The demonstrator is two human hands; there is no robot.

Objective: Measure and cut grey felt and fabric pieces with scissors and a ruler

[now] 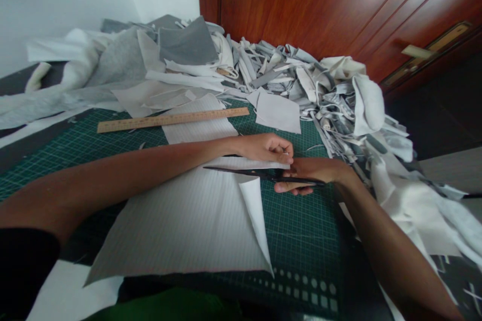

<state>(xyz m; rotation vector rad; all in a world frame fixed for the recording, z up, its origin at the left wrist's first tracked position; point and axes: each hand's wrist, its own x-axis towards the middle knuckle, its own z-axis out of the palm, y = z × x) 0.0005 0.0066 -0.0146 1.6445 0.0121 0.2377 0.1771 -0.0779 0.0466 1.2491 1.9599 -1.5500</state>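
Note:
A large pale ribbed fabric sheet (181,220) lies on the green cutting mat (301,225). My right hand (312,173) grips black scissors (259,174) whose blades point left across the fabric along a cut line. My left hand (265,148) reaches across from the left and pinches the fabric's edge just above the scissors, fingers closed on the cloth. A cut flap of the fabric (256,210) curls up below the blades.
A wooden ruler (171,119) lies across the mat behind my arms. A big heap of grey and white fabric scraps and strips (301,85) fills the back and right side. A dark wooden door (339,5) with a handle (416,51) stands behind.

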